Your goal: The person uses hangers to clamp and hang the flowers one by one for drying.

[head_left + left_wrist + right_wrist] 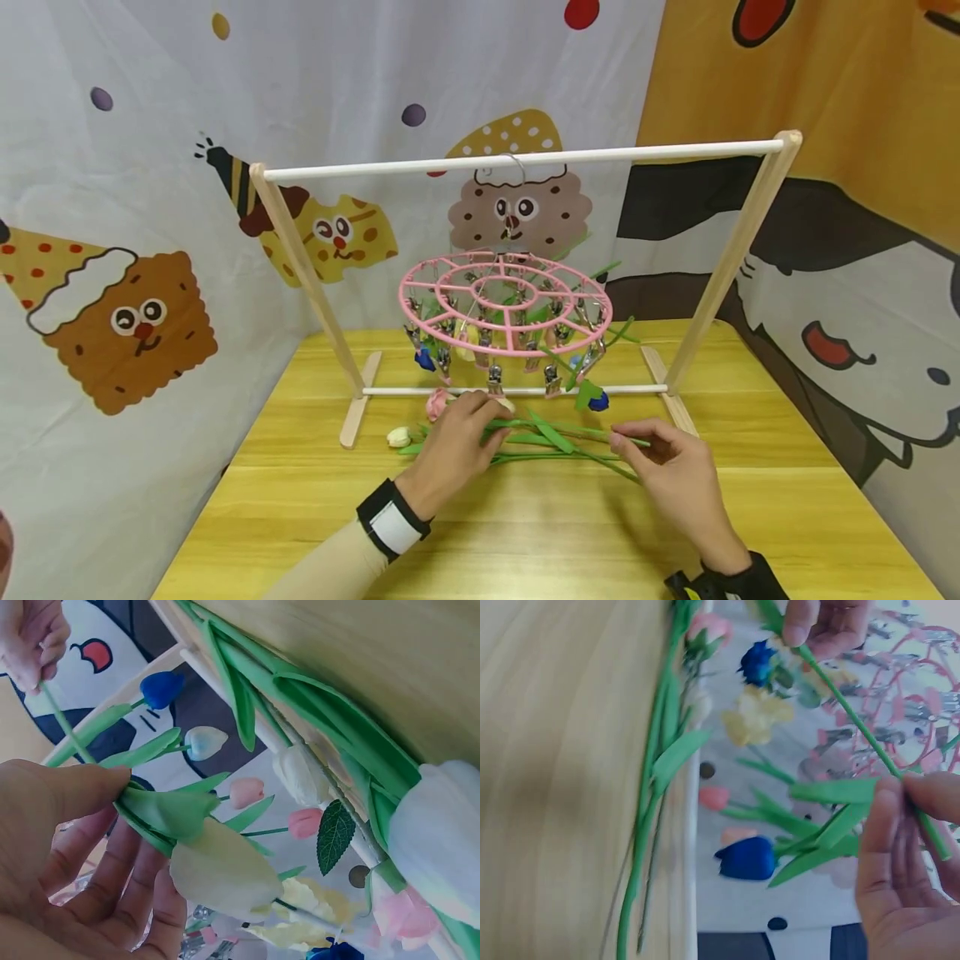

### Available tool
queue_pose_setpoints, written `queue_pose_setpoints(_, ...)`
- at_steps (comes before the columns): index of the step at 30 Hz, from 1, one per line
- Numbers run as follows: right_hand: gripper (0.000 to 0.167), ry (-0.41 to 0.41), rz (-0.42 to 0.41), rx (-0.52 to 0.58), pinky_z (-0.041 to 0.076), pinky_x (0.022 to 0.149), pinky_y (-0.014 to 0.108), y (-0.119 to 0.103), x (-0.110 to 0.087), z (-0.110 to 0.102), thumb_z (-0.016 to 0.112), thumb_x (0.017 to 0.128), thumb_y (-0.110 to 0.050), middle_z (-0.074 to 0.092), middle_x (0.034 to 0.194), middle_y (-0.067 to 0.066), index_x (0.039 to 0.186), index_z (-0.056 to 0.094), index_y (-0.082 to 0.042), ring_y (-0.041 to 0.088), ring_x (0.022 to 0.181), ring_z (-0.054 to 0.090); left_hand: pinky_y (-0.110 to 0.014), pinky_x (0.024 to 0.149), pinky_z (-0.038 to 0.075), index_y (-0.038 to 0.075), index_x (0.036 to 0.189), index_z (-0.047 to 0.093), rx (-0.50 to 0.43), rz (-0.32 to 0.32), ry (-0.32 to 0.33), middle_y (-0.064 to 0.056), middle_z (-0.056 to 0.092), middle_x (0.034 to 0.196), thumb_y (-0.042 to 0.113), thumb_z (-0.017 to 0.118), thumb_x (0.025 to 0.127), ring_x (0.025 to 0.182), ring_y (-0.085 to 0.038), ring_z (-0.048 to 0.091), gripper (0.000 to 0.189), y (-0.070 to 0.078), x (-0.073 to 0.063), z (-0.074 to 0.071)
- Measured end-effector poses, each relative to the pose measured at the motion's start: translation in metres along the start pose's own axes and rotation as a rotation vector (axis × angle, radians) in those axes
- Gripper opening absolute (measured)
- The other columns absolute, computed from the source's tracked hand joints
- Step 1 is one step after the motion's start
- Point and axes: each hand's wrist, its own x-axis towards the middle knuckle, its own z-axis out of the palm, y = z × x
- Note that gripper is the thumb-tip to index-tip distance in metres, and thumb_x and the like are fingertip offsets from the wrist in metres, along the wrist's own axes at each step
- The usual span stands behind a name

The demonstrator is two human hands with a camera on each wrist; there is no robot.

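Both hands hold one artificial white tulip (pixel 225 877) above the table. My left hand (pixel 461 442) pinches its stem and leaf just below the bloom, thumb on top, in the left wrist view. The far end of the green stem (pixel 847 712) is pinched by the thumb and fingers of my right hand (pixel 667 475). Under the hands lie other flowers: a white tulip (pixel 399 437), a pink flower (pixel 437 404) and several green stems (pixel 517 457). Beyond them hangs a pink round clip hanger (pixel 512 342) with metal clips, some bearing flowers.
A wooden stand with a white top bar (pixel 420 167) carries the hanger by a hook. Its feet (pixel 360 408) rest on the wooden table (pixel 300 500). A blue tulip (pixel 746 859) and a yellow flower (pixel 754 716) hang head down. Behind is a printed curtain (pixel 322 92).
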Motion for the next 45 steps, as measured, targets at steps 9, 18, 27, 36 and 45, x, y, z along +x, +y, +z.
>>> queue_pose_setpoints(9, 0.017, 0.105, -0.062, 0.162, 0.057, 0.054, 0.023, -0.021, 0.004, 0.002, 0.087, 0.101, 0.006, 0.090, 0.094, -0.007, 0.115, 0.085, -0.003, 0.012, 0.080, 0.087, -0.031, 0.098, 0.071, 0.014, 0.118, 0.082, -0.035, 0.021, 0.086, -0.003, 0.080, 0.118, 0.012, 0.099, 0.095, 0.110, -0.019, 0.080, 0.029, 0.006, -0.007, -0.011)
queue_pose_setpoints(18, 0.024, 0.091, -0.222, 0.251, 0.070, 0.071, 0.022, -0.039, 0.015, 0.007, 0.087, 0.095, 0.017, 0.090, 0.098, 0.000, 0.113, 0.086, 0.001, 0.011, 0.082, 0.087, -0.024, 0.083, 0.069, 0.011, 0.124, 0.084, 0.014, 0.066, 0.173, -0.003, 0.083, 0.112, 0.013, 0.101, 0.093, 0.097, -0.015, 0.080, 0.035, 0.018, -0.012, -0.026)
queue_pose_setpoints(27, 0.040, 0.038, -0.505, 0.309, 0.068, 0.079, 0.016, -0.069, 0.026, 0.024, 0.085, 0.085, 0.030, 0.088, 0.106, 0.006, 0.111, 0.086, -0.001, 0.007, 0.089, 0.085, -0.025, 0.092, 0.070, 0.013, 0.122, 0.084, 0.069, 0.147, 0.262, -0.001, 0.082, 0.114, 0.015, 0.099, 0.096, 0.102, -0.016, 0.081, 0.030, 0.037, 0.000, -0.046)
queue_pose_setpoints(36, 0.041, 0.008, -0.562, 0.344, 0.067, 0.075, 0.017, -0.087, 0.027, 0.037, 0.085, 0.086, 0.029, 0.086, 0.108, 0.013, 0.115, 0.085, 0.000, 0.008, 0.090, 0.084, -0.025, 0.086, 0.070, 0.013, 0.113, 0.085, 0.059, 0.114, 0.309, -0.002, 0.080, 0.106, 0.012, 0.096, 0.098, 0.095, -0.017, 0.080, 0.019, 0.043, 0.006, -0.057)
queue_pose_setpoints(45, 0.031, 0.018, -0.496, 0.257, 0.071, 0.090, 0.022, -0.087, 0.024, 0.044, 0.060, 0.113, 0.014, 0.087, 0.114, 0.020, 0.131, 0.082, 0.001, 0.008, 0.105, 0.085, -0.022, 0.085, 0.069, 0.010, 0.113, 0.085, -0.014, 0.068, 0.359, -0.003, 0.080, 0.106, 0.003, 0.096, 0.096, 0.096, -0.017, 0.080, 0.022, 0.040, 0.002, -0.070)
